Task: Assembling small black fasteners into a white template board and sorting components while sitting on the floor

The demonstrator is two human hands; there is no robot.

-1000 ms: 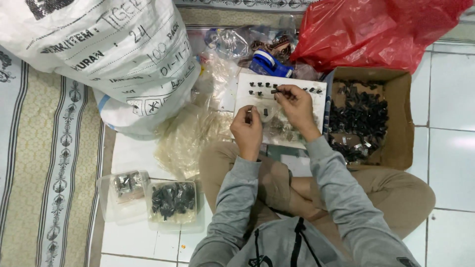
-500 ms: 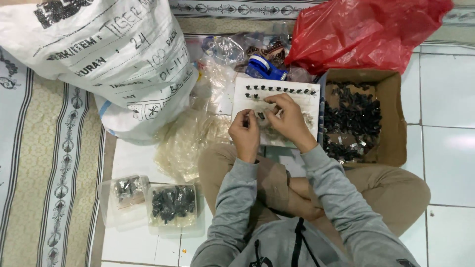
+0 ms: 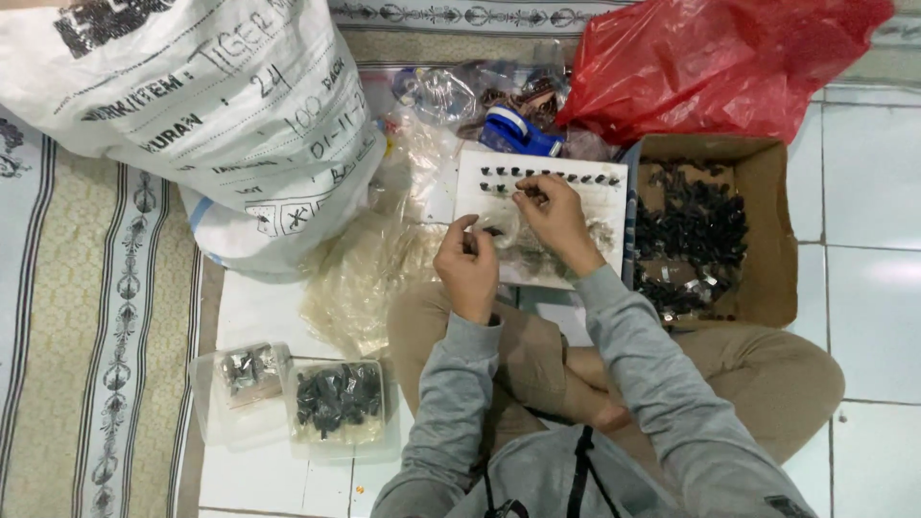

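Note:
I sit cross-legged on the floor with a white board (image 3: pixel 585 206) in front of my knees. A row of small dark pieces (image 3: pixel 552 176) runs along its far edge. My right hand (image 3: pixel 554 219) rests on the board, its fingertips pinching a small dark piece just below the row. My left hand (image 3: pixel 467 264) hovers at the board's left edge, fingers closed around a small clear plastic bag (image 3: pixel 500 228) that holds more pieces.
A cardboard box (image 3: pixel 767 235) of dark pieces stands at my right. A red plastic bag (image 3: pixel 710 62) lies behind it. A big white sack (image 3: pixel 182 115) fills the left. Two clear tubs (image 3: pixel 336 403) sit by my left knee. Crumpled clear bags (image 3: pixel 369 278) and a blue tape dispenser (image 3: pixel 518 132) lie nearby.
My right hand has dropped from the top row toward the board's middle and back up a little. The left hand has stayed near the board's left edge with the bag.

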